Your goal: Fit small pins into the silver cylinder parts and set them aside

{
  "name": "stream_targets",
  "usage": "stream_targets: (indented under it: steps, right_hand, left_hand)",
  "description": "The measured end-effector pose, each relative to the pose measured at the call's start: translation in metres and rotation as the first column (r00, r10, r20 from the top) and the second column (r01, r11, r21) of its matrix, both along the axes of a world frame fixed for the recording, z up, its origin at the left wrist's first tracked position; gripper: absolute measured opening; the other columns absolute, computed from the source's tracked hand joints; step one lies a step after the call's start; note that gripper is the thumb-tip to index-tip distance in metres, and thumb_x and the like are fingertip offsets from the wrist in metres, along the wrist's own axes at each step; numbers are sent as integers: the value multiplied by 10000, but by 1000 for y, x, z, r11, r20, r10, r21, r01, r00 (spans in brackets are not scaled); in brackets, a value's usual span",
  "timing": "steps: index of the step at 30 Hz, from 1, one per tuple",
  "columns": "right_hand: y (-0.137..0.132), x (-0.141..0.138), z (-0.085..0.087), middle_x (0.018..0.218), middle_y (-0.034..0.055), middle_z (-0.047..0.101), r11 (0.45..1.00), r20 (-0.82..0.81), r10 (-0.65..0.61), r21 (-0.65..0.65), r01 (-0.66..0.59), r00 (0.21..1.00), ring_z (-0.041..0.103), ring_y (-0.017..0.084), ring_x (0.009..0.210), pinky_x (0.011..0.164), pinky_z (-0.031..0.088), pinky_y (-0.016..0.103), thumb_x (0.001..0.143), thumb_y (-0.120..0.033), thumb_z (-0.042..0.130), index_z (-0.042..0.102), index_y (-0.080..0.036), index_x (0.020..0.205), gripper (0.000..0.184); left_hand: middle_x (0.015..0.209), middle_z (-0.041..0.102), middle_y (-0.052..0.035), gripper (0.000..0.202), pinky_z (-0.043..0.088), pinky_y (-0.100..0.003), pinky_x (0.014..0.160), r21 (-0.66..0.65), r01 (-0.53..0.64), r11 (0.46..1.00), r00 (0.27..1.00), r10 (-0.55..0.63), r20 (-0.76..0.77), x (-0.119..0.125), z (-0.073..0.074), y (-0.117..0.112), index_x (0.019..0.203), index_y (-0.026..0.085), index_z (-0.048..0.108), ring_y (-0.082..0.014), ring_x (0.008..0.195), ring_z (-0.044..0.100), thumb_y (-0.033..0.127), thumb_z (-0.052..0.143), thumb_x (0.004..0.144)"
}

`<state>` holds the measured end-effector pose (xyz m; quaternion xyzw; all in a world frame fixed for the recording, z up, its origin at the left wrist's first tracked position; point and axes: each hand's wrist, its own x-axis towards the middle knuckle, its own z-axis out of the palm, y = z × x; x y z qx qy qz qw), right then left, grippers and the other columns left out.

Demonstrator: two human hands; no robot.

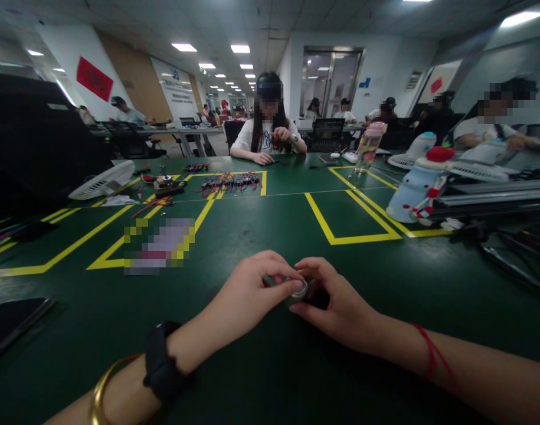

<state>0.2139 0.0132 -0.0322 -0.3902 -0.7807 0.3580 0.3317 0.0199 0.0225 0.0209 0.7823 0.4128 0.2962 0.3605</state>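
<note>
A small round silvery piece (298, 288) with a ring-like rim sits between my two hands, low over the green table (261, 366). My left hand (261, 283) comes in from the left, its thumb and fingertips pinching the piece's near left side. From the right, my right hand (336, 301) curls its fingers and thumb around the same piece. The fingers partly cover it, so its exact kind does not show. I cannot tell whether its underside touches the tabletop.
Yellow tape (362, 239) marks areas on the table. A bundle of coloured wires (234, 184) lies further back. To the right stand a blue bottle (411, 192) and metal bars (495, 198). A dark flat device (13, 321) lies left. Across the table sits another person (270, 133).
</note>
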Motion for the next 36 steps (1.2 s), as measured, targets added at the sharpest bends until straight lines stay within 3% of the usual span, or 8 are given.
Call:
stream_targets:
  steps: [4,6,15,22,27,31,34,36]
  right_hand:
    - [1,5,5,1090,-10,576,1000,72,-14,21,12,997,553,72,859,738,495,231,780,-310,660,380,-282,1226,528]
    - [3,8,6,1077,-11,576,998,109,-43,49,38,993,549,73,837,724,490,233,779,-314,654,397,-281,1214,506]
    - [5,8,0,1014,-8,564,995,86,-82,72,76,993,551,68,769,668,492,224,772,-261,613,405,-262,1182,460]
    - [4,9,2,995,-2,570,996,92,-76,56,71,993,554,73,767,679,494,229,776,-253,604,423,-248,1168,432]
    - [5,10,4,1002,13,578,997,84,-71,47,67,994,557,76,769,673,494,223,785,-273,610,456,-235,1172,418]
    - [5,9,5,981,18,586,998,72,-62,24,61,995,555,74,741,647,495,219,795,-289,603,485,-220,1159,388]
    - [5,6,8,999,29,592,998,68,-66,28,64,996,566,86,765,667,508,230,790,-291,610,504,-209,1138,373]
    - [8,10,11,1041,44,598,994,53,-107,44,104,993,584,102,813,707,521,248,787,-308,618,510,-203,1138,382]
  left_hand:
    - [869,684,-32,139,484,-281,702,-23,-139,990,980,141,141,-9,4,2,859,197,736,-179,805,626,301,649,826]
    - [850,703,-24,134,485,-291,703,-30,-177,984,977,180,112,-16,2,1,882,208,735,-183,787,633,294,655,819]
    - [904,675,-7,121,463,-295,766,118,26,993,979,-1,-205,-13,-39,0,897,261,736,-173,858,619,239,622,861]
    - [937,638,-10,173,461,-282,684,96,-4,995,982,22,-186,-10,-39,-1,972,265,714,-165,777,588,311,687,808]
    - [868,638,-8,235,440,-270,640,-13,-208,978,975,206,-77,-54,-27,1,989,233,683,-153,711,569,408,584,867]
    - [740,587,10,311,429,-264,586,-172,-473,864,871,488,54,-111,-28,2,939,195,647,-146,634,532,468,507,889]
    - [790,576,18,267,405,-238,546,-250,-557,792,790,598,135,-136,-33,0,951,199,609,-135,640,509,445,543,870]
    - [792,569,22,258,393,-232,533,-261,-565,783,775,612,159,-141,-35,-2,958,201,593,-131,631,500,438,555,865]
